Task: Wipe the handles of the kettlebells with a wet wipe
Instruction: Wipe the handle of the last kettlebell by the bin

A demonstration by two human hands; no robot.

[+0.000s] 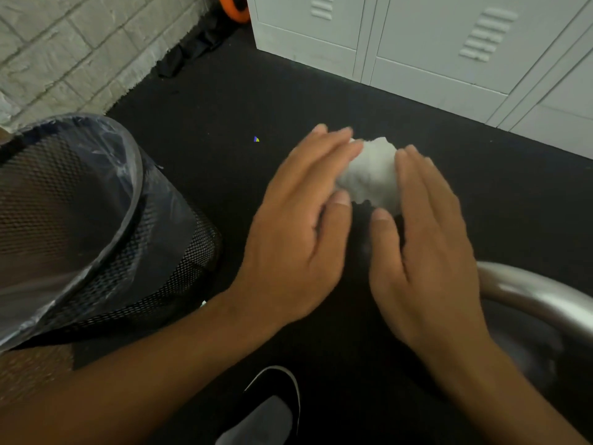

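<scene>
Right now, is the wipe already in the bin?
No, the crumpled white wipe is pressed between the left hand and right hand, over the dark floor, right of the mesh bin.

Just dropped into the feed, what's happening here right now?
A person's left hand and right hand are pressing a crumpled white wet wipe between their fingers, above the black floor. A black mesh waste bin with a clear plastic liner stands just to the left. A curved silver metal handle shows at the right edge, likely a kettlebell's; nothing touches it at this moment.
</scene>
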